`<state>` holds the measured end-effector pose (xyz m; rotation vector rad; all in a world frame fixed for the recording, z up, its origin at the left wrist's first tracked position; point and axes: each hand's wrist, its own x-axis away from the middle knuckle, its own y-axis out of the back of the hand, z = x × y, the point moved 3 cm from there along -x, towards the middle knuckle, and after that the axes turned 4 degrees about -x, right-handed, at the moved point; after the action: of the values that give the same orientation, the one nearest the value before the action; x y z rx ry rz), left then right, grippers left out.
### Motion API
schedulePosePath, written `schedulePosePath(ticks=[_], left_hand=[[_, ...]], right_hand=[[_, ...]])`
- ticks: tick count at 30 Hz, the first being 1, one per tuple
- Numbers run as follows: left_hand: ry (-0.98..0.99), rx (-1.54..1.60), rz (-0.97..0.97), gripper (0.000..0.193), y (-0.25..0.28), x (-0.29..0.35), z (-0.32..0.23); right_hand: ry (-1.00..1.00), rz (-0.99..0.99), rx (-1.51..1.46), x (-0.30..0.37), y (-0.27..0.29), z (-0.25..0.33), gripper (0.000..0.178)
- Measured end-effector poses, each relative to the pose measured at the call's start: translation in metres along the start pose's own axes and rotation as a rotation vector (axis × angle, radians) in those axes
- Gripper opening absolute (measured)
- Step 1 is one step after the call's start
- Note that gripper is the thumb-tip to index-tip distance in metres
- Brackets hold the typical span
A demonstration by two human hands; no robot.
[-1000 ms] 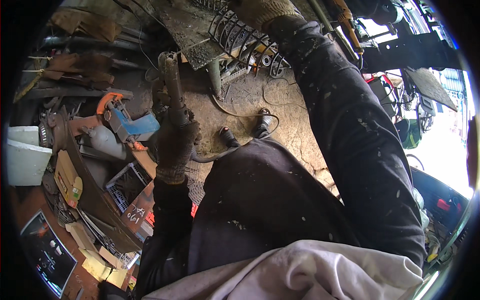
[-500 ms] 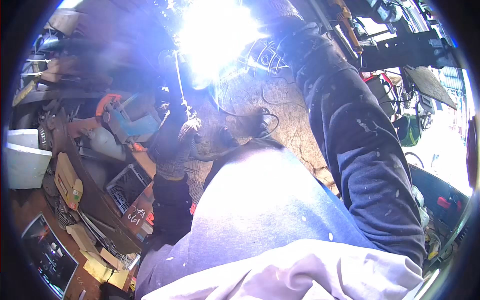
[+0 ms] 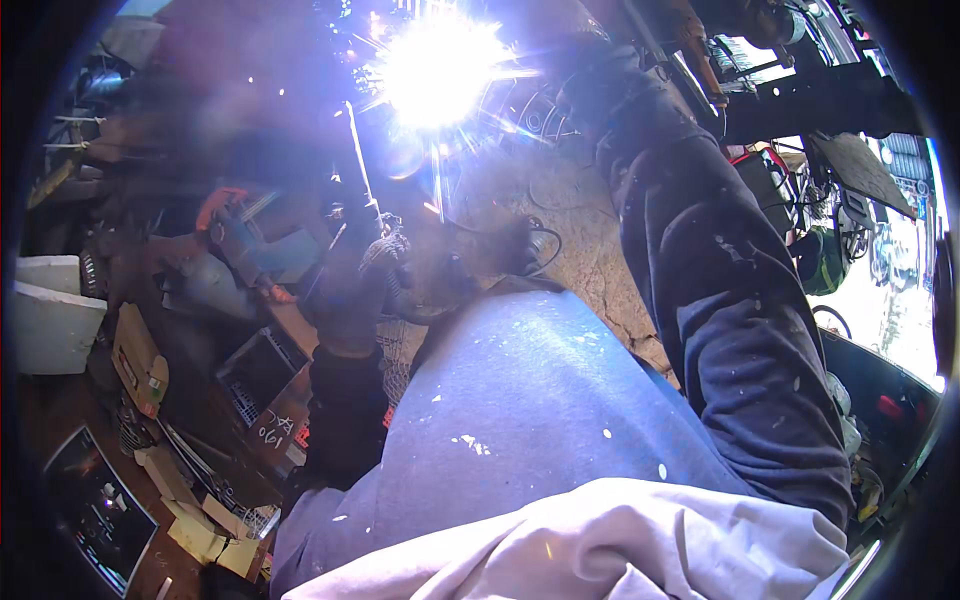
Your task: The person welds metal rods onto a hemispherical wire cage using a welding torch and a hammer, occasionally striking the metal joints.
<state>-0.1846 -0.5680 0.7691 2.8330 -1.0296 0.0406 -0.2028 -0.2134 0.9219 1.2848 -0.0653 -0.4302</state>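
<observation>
A blinding welding arc [image 3: 440, 72] throws sparks at the top middle, hiding the work around it. My left hand [image 3: 350, 295], in a dim knitted glove, is left of centre below the glare. From its closed fingers a thin pale rod [image 3: 358, 155] slants up, its upper end left of the arc and apart from it. My right arm [image 3: 700, 250], in a dark spattered sleeve, reaches up to the top edge. There my right hand [image 3: 575, 22] is close to the arc's right side, too dark to show its fingers or what they hold.
Cracked ground [image 3: 590, 240] lies beneath, with a looped dark cable [image 3: 545, 250] on it. At left are a blue-and-orange tool [image 3: 250, 240], a white foam box [image 3: 55, 315], a black crate [image 3: 262, 370] and cardboard [image 3: 138, 360]. A dark metal beam [image 3: 810, 105] juts in at upper right.
The glare has shrunk, and sparks now spray from it. My lap and the surroundings look darker. Both arms stay nearly in place, and the rod has hardly shifted.
</observation>
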Motion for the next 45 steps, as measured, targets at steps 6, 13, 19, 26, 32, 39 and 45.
schedulePosePath(ticks=[6,13,19,26,32,39,45], left_hand=[[0.017,0.01,-0.047,0.045,0.006,0.006,-0.002],[0.027,0.02,-0.014,0.042,0.008,0.002,-0.001],[0.071,0.056,0.104,0.04,0.003,-0.001,0.028],[0.26,0.232,-0.183,0.042,-0.002,0.003,-0.05],[0.371,0.224,-0.119,0.036,-0.015,0.008,-0.05],[0.364,0.135,-0.123,0.028,-0.006,0.008,-0.014],[0.366,0.003,-0.109,0.028,-0.008,-0.002,-0.016]], right_hand=[[0.02,0.005,-0.014,-0.001,-0.004,0.005,0.024],[0.019,-0.001,-0.015,0.002,0.0,0.002,0.025],[0.028,-0.003,-0.024,0.002,-0.001,0.002,0.025],[0.036,-0.012,-0.025,0.003,0.005,0.002,0.025],[0.031,-0.036,-0.008,-0.006,-0.01,-0.012,0.027],[0.032,-0.004,-0.029,-0.003,-0.004,0.001,0.03],[-0.006,-0.004,0.011,-0.002,-0.002,0.002,0.03]])
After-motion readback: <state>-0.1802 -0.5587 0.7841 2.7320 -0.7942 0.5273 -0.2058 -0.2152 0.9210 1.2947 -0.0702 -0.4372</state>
